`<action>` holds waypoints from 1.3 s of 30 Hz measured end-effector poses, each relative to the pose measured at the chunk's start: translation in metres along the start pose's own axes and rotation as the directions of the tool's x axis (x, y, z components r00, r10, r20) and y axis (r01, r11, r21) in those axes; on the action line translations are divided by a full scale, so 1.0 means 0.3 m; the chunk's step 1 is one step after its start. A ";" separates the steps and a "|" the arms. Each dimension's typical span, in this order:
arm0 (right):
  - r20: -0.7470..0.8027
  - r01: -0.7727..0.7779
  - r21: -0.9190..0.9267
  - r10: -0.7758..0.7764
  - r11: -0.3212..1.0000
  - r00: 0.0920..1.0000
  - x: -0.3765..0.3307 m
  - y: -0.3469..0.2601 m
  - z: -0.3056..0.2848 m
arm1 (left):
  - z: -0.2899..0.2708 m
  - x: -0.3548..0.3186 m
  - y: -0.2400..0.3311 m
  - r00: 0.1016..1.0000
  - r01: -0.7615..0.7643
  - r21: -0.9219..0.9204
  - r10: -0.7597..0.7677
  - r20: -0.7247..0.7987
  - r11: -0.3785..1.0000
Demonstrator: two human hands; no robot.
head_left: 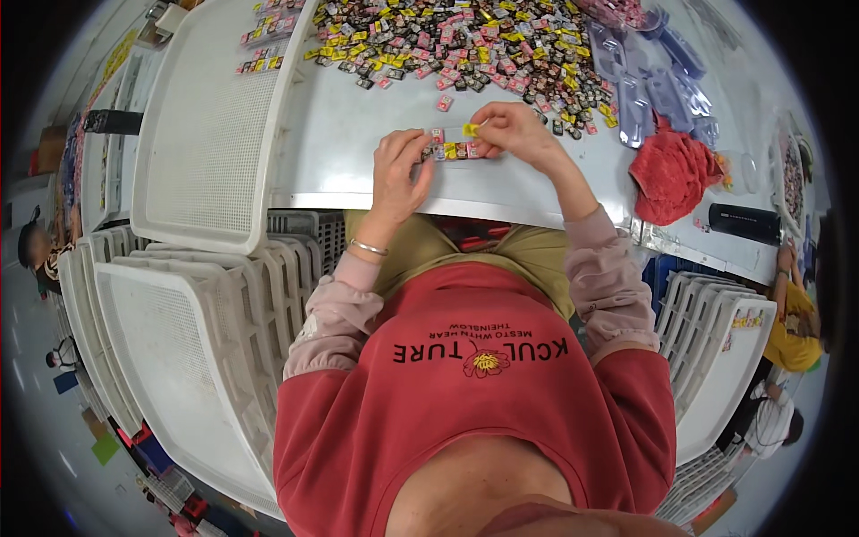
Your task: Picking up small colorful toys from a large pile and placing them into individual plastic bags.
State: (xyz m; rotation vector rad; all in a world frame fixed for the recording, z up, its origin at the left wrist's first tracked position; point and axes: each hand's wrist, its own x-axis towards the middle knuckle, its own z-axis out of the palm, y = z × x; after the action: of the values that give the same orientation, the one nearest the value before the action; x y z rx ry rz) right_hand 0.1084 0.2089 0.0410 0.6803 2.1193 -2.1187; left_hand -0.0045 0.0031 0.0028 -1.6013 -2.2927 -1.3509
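A small clear plastic tray (450, 136) lies on the light metal table in front of me, partly filled with small pink, yellow and dark wrapped pieces. My left hand (398, 172) grips its left end between thumb and fingers. Over the tray's right part, my right hand (517, 134) pinches a small yellow piece (471, 130) in its fingertips. A single pink piece (445, 103) lies just beyond the tray. Farther back spreads a large heap of similar pieces (465, 45) in pink, yellow, black and brown.
A white mesh tray (206, 134) at left holds filled clear trays (261, 61). To the right are stacked bluish clear trays (667, 98), a red cloth (671, 174) and a black cylinder (744, 223). White crates (170, 358) flank me; co-workers (796, 322) are at the far sides.
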 end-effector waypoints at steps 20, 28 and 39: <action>-0.292 0.183 -0.727 -0.540 0.661 0.790 0.054 0.086 0.165 | 0.024 -0.015 0.009 0.986 -0.116 0.187 0.091 0.138 0.976; 0.131 0.416 -0.681 -0.459 0.602 0.879 0.073 0.044 0.079 | 0.019 -0.016 0.014 0.986 -0.112 0.197 0.085 0.140 0.974; 0.156 0.472 -0.781 -0.605 0.409 0.781 0.098 0.077 0.072 | 0.026 -0.023 0.019 0.984 -0.129 0.274 0.089 0.153 0.953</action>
State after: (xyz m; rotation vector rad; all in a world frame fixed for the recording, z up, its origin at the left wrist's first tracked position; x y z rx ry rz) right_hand 0.0846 0.1945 0.0082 0.0001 3.3106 -0.9339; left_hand 0.0064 0.0035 -0.0018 -1.7416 -2.3027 -0.8639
